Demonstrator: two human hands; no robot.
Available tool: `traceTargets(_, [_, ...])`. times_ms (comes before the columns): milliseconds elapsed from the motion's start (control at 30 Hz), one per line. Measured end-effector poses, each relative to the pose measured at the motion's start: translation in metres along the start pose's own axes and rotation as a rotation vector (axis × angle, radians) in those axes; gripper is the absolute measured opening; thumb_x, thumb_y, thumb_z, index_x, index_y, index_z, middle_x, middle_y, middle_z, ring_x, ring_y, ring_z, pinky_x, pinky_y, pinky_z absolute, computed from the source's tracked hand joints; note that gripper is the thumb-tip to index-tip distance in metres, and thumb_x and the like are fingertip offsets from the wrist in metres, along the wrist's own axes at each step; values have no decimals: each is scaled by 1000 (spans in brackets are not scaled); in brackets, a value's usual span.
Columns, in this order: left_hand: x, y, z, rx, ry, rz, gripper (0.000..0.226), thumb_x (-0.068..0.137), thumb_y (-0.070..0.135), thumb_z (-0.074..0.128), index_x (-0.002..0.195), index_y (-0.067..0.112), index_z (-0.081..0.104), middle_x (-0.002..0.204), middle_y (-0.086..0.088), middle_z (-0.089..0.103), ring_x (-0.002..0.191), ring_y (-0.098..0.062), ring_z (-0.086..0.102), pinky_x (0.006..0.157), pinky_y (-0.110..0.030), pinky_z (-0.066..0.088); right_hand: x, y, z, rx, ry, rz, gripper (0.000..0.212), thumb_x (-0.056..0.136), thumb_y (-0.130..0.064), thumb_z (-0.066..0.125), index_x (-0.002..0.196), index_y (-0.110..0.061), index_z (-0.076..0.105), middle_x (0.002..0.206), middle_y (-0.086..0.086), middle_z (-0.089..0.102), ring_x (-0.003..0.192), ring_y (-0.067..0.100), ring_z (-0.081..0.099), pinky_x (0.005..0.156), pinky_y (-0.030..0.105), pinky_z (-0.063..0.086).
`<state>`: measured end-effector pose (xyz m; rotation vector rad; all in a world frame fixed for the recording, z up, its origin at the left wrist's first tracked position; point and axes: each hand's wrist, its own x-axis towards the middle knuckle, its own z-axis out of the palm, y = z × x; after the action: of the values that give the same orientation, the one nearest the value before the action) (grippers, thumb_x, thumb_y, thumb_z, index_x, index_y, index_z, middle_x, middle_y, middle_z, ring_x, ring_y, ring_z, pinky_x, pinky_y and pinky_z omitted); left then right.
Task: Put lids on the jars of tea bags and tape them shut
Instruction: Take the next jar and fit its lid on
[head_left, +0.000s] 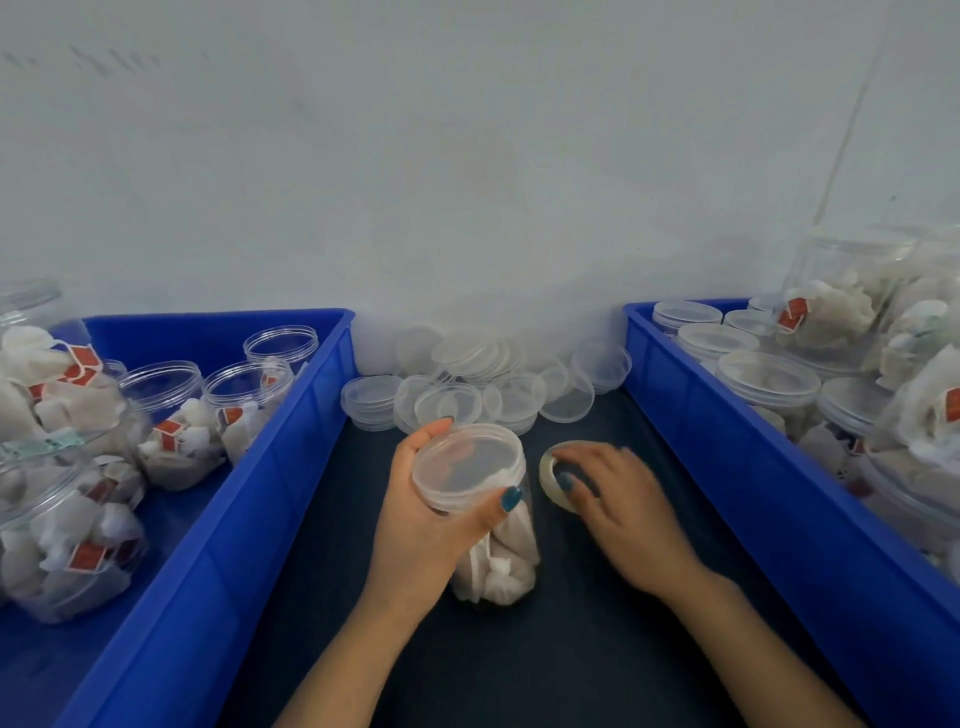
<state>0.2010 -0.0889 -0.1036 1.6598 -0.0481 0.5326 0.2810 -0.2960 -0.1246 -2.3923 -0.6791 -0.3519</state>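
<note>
Left hand (415, 519) wrapped round tea bag jar (498, 561) at its lid (465, 462), mid dark worktop (571, 649), right hand (623, 504) pinching tape roll (550, 475) just right of jar, spare lids (488, 374) piled far centre, blue crates w/ more jars, left crate (218, 519) & right crate (727, 467)

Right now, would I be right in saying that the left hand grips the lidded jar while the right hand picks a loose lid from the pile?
Not quite. The left hand does grip the lidded jar, but the right hand grips the tape roll, not a loose lid; the lid pile lies beyond it. The head view shows this.
</note>
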Motion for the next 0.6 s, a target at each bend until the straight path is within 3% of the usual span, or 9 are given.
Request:
traceTargets(133, [-7, -1, 8, 110, -6, 78, 101, 55, 56, 93, 139, 44, 38, 128, 33, 54, 125, 6, 49, 97, -10, 40, -1, 22, -4, -216, -125, 135, 43, 94, -48, 63, 132, -31, 55, 134, -14, 47, 134, 6, 34, 111, 25, 32])
traceTargets(233, [-6, -4, 9, 144, 2, 122, 104, 63, 51, 90, 140, 55, 22, 141, 36, 37, 134, 7, 39, 104, -9, 35, -1, 16, 3, -264, -90, 99, 20, 96, -41, 62, 113, -31, 58, 121, -15, 53, 124, 6, 42, 116, 26, 28])
traceTargets(300, [-5, -5, 8, 178, 7, 137, 105, 62, 69, 81, 142, 50, 17, 144, 34, 29, 135, 8, 36, 103, -5, 32, 0, 7, 7, -298, -71, 85, 11, 99, -36, 59, 107, -30, 56, 113, -15, 58, 115, 4, 50, 123, 31, 21])
traceTargets(333, [-4, -7, 8, 208, 1, 136, 106, 62, 78, 74, 145, 45, 17, 145, 28, 29, 135, 8, 36, 101, -3, 32, 0, 3, 8, -261, -49, 97, 6, 100, -33, 57, 105, -29, 55, 107, -15, 61, 109, 3, 54, 122, 31, 24])
traceTargets(400, [-4, -10, 7, 317, -25, 130, 103, 69, 80, 62, 151, 35, 16, 149, 15, 30, 136, 6, 35, 98, 1, 30, 1, -3, 5, -77, 14, 146, 5, 102, -30, 53, 98, -29, 50, 92, -13, 63, 93, 5, 58, 99, 30, 46])
traceTargets(467, [-5, -12, 6, 394, -43, 136, 97, 73, 75, 56, 152, 38, 13, 152, 11, 25, 135, 13, 29, 96, 5, 26, 1, -12, 3, 170, 57, 177, 10, 103, -27, 50, 95, -32, 45, 84, -9, 61, 81, 9, 58, 75, 33, 50])
traceTargets(533, [-6, -9, 7, 437, -37, 155, 91, 77, 73, 52, 150, 44, 7, 153, 13, 19, 135, 18, 22, 99, 3, 25, -1, -22, 4, 330, 170, 155, 12, 104, -27, 47, 96, -35, 43, 85, -8, 58, 75, 11, 55, 68, 35, 50])
traceTargets(600, [-7, -6, 8, 523, -3, 219, 83, 82, 68, 47, 151, 44, 9, 155, 8, 16, 142, 5, 22, 110, -13, 29, -5, -33, 7, 303, 375, 45, 6, 104, -36, 44, 99, -38, 43, 90, -17, 53, 77, 9, 52, 66, 28, 46])
